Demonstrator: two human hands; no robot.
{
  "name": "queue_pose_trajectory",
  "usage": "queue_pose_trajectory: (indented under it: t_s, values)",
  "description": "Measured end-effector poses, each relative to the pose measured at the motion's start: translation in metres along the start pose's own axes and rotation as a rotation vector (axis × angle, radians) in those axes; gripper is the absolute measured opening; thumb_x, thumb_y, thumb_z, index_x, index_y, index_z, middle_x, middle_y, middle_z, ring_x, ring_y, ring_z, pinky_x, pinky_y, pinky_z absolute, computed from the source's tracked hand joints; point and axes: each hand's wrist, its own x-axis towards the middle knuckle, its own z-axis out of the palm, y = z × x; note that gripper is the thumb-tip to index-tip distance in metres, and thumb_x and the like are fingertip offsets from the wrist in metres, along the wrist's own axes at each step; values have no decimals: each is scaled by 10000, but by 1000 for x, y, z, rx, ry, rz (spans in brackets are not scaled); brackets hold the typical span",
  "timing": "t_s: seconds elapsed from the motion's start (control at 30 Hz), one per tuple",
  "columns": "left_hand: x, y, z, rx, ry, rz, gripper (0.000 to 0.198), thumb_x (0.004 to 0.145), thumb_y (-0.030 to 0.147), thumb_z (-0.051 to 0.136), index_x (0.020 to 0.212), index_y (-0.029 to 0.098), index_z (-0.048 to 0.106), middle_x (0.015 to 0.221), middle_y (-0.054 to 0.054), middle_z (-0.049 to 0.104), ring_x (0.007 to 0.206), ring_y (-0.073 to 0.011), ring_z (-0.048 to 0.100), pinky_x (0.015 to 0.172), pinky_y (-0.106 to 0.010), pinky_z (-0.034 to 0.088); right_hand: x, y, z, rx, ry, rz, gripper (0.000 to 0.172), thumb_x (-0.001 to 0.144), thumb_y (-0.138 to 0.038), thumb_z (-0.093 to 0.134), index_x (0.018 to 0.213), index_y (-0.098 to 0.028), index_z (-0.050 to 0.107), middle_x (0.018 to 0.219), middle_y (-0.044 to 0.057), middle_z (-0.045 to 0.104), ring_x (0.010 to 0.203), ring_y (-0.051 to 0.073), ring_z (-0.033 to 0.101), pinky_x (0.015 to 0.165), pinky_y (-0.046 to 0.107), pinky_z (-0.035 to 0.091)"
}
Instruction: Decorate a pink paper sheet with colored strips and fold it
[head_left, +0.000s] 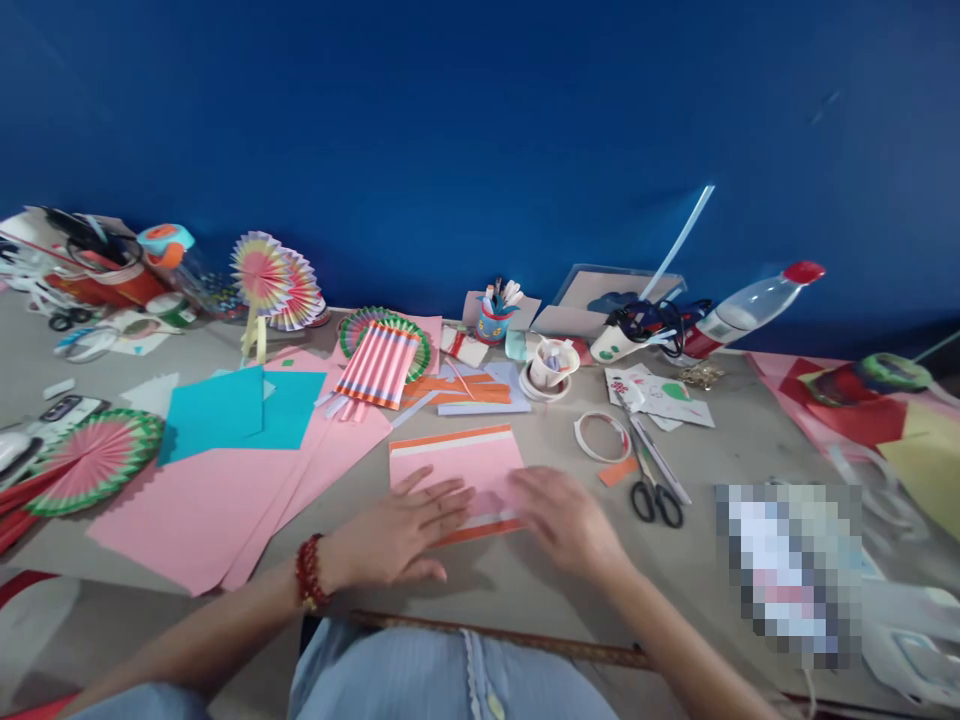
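Observation:
A pink paper sheet (457, 462) with orange and white stripes along its edges lies on the grey table (540, 590) in front of me. My left hand (409, 530), with a red bead bracelet at the wrist, rests flat on the sheet's lower left part, fingers stretched out. My right hand (566, 520) presses on the sheet's lower right edge, back of the hand up, its fingers blurred and partly hidden.
Black scissors (656, 495), a tape ring (600, 437) and a pen lie right of the sheet. Pink sheets (217, 510) and blue paper (232, 410) lie left. Folded paper fans (274, 275), cups, a bottle (750, 305) and a wooden ruler (510, 635) surround the area.

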Motion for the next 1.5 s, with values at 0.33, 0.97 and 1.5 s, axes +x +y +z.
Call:
queue_pose_trajectory:
  t_s: [0.33, 0.97, 1.5]
  values:
    - [-47, 14, 22, 83, -23, -98, 878, 923, 719, 325, 1564, 142, 160, 1592, -110, 278, 1494, -260, 181, 1221, -481, 1, -44, -16, 11, -225, -216, -30, 716, 949, -557, 482, 1540, -205, 282, 1535, 84, 402, 1392, 289, 370, 1130, 544, 276]
    - [-40, -14, 16, 216, 128, -424, 714, 998, 553, 363, 1569, 183, 149, 1597, -104, 270, 1481, -280, 232, 1194, -498, 206, -5, 6, -3, 30, 71, 187, 291, 988, -239, 425, 1157, -190, 657, 1145, 91, 700, 1028, 204, 642, 877, 353, 520]
    - [-69, -12, 29, 300, 122, -490, 794, 951, 657, 366, 1563, 182, 191, 1597, -120, 257, 1473, -281, 256, 1189, -496, 201, 19, 45, 41, -279, -182, 76, 741, 985, -590, 341, 1574, -190, 135, 1586, 74, 280, 1428, 296, 320, 1157, 524, 238]
